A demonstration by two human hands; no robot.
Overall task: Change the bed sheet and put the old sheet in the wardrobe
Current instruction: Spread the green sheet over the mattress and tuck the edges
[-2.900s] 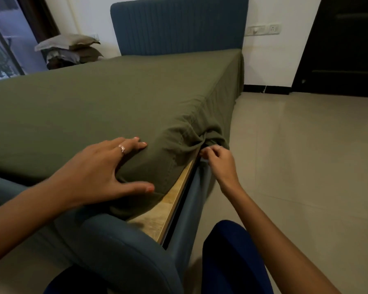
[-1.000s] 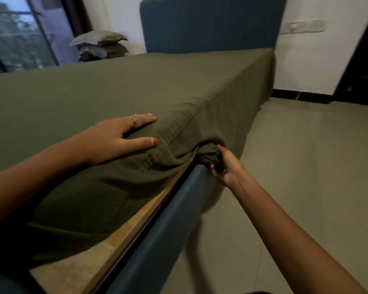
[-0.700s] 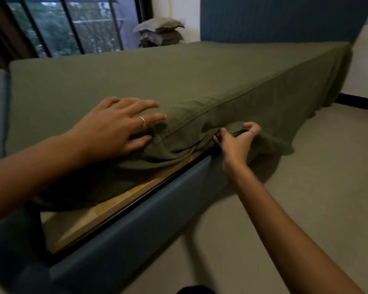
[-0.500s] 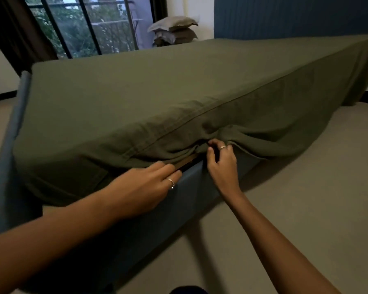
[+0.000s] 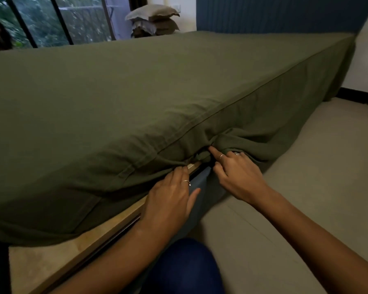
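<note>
At the bed's near corner, our left hand (image 5: pixel 170 196) lies flat against the olive sheet (image 5: pixel 136 98) while our right hand (image 5: pixel 234 172) pokes its bunched hem under the mattress, neither clenched.

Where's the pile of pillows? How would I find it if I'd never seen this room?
Start at the big bed with the green sheet and look past its far edge, between the window and the blue headboard. The pillows sit stacked there, pale and brownish. They are the only lumpy pile in that spot.
</note>
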